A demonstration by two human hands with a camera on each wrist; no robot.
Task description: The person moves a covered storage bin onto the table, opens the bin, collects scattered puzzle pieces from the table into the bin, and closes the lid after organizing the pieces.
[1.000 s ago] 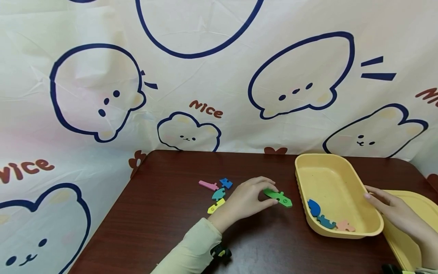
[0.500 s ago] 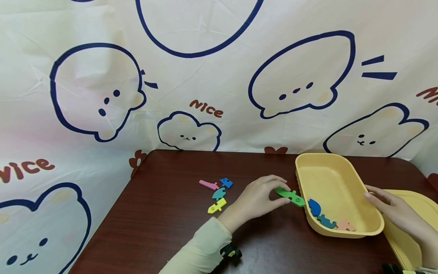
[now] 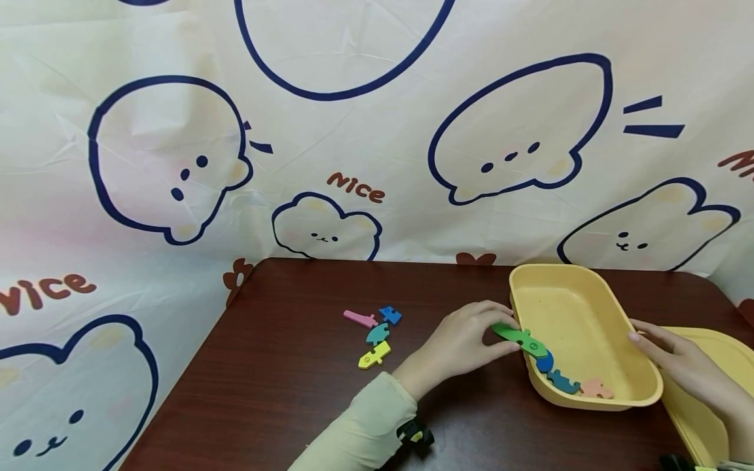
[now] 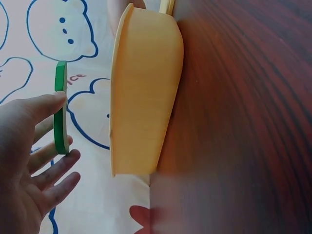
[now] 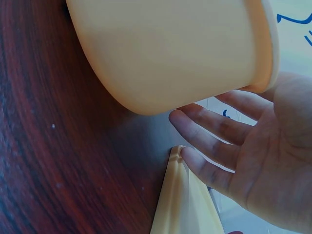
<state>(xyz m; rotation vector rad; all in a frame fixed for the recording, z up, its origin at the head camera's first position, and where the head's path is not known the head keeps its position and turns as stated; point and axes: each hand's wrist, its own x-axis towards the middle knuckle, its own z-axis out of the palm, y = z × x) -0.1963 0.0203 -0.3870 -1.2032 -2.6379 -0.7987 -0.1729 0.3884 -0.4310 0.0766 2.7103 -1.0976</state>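
My left hand [image 3: 462, 340] pinches a flat green puzzle piece [image 3: 531, 343] between thumb and fingers. The piece's far end hangs over the left rim of a yellow plastic box [image 3: 565, 288]. In the left wrist view the green piece [image 4: 60, 117] is seen edge-on, apart from the box wall [image 4: 146, 92]. My right hand [image 3: 677, 356] holds the box's right side, thumb on the rim. In the right wrist view its other fingers [image 5: 207, 139] stretch along the outer wall. Inside the box lie a blue piece [image 3: 545, 362], a teal piece [image 3: 563, 382] and a pink piece [image 3: 597, 388].
Left of the box, a pink stick-like piece [image 3: 359, 318], a blue piece [image 3: 391, 314], a teal piece [image 3: 377, 334] and a yellow piece [image 3: 374, 355] lie on the dark wooden table [image 3: 283, 366]. A yellow lid [image 3: 701, 412] lies beneath the right forearm. A printed cloth [image 3: 406, 229] hangs behind.
My left hand has carried the green piece rightward, from above the table to over the box's left rim. My right hand has stayed at the box.
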